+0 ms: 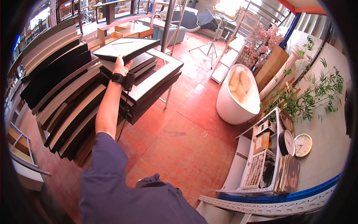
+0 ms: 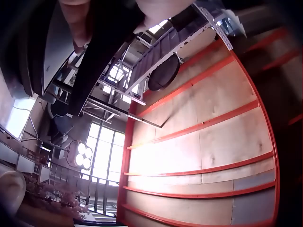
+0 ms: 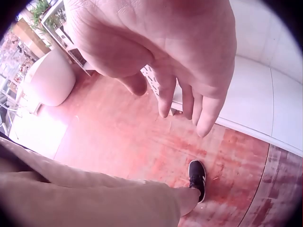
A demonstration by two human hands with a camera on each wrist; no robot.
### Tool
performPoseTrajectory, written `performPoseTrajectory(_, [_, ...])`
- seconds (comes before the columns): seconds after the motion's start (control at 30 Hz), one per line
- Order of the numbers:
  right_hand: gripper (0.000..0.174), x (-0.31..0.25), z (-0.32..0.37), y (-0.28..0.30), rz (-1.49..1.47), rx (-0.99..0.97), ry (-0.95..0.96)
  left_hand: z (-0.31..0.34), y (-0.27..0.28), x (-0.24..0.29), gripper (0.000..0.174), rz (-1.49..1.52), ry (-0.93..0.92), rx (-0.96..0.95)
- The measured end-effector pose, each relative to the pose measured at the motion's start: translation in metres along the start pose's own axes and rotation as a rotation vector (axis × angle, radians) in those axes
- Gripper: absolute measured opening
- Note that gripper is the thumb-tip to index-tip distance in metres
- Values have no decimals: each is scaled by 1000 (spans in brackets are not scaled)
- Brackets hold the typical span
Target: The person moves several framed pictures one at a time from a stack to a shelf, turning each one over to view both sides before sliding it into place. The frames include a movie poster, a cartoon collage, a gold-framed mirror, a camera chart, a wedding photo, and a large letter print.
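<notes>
My left hand [image 1: 120, 68] grips the near edge of a black-edged framed panel [image 1: 128, 45] with a pale face, thumb on the upper side. This panel sits at an angle over smaller dark-edged panels [image 1: 143, 64], above a larger white-and-black frame [image 1: 149, 80] on the pile. In the left wrist view, fingers [image 2: 78, 21] show beside the dark panel edge, and much of the hand is cut off. My right hand [image 3: 165, 52] hangs over the floor, its fingers loosely bent and holding nothing; it is outside the head view.
Long stacked dark and beige frames [image 1: 67, 97] fill the left side. A white tub [image 1: 231, 108] stands on the red floor [image 1: 179, 149]. At right are a white shelf unit [image 1: 242, 160], a clock [image 1: 303, 145] and leafy plants [image 1: 313, 86]. A tripod [image 1: 209, 50] stands farther back.
</notes>
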State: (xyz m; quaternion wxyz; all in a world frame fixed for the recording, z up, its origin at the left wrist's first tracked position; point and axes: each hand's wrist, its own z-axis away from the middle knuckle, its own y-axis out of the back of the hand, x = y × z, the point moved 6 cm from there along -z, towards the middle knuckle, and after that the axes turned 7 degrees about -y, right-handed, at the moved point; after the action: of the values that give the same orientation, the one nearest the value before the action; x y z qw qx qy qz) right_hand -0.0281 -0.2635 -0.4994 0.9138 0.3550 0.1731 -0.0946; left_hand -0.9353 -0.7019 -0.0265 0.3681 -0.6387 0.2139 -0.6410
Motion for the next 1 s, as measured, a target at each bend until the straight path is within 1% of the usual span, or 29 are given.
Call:
performPoseTrajectory(0.13, [45, -2, 3, -1, -61, -19, -25, 7, 0, 7, 31, -41, -15, 69])
performPoseTrajectory(0.2, [45, -5, 3, 0, -93, -25, -36, -2, 6, 4, 34, -11, -85, 121])
performPoseTrajectory(0.23, [44, -7, 3, 1, -110, -27, -41, -4, 8, 1, 34, -9, -86, 119])
performPoseTrajectory(0.3, [44, -13, 2, -1, -149, -32, -50, -5, 8, 7, 37, -92, -223, 88])
performPoseTrajectory(0.33, [44, -17, 1, -4, -171, -35, -53, -5, 6, 8, 37, -90, -226, 82])
performPoseTrajectory(0.43, [44, -29, 5, -9, -229, -46, -71, 9, 0, 8, 29, 27, -117, -92])
performPoseTrajectory(0.5, [44, -40, 5, -10, -271, -48, -80, 26, -2, 8, 22, 47, -122, -139])
performPoseTrajectory(0.57, [43, -47, 3, -9, -312, -45, -90, 34, -1, 4, 21, 122, -110, -247])
performPoseTrajectory(0.63, [43, -56, 2, -5, -348, -41, -101, 54, -5, 0, 20, 167, -54, -257])
performPoseTrajectory(0.7, [43, -63, 5, -3, -383, -39, -118, 70, -7, -5, 22, 158, -52, -323])
performPoseTrajectory(0.73, [43, -65, 9, -1, -400, -37, -129, 81, -9, -8, 21, 152, -50, -317])
performPoseTrajectory(0.83, [42, -72, 22, 8, -454, -23, -166, 122, -15, -15, 20, 133, -84, -391])
performPoseTrajectory(0.87, [42, -71, 28, 12, -473, -15, -182, 136, -14, -18, 23, 126, -79, -406])
performPoseTrajectory(0.9, [42, -72, 34, 14, -495, -9, -197, 150, -12, -21, 34, 135, -75, -444])
performPoseTrajectory(1.0, [42, -73, 53, 14, -558, 4, -245, 197, -11, -19, 35, 161, -10, -530])
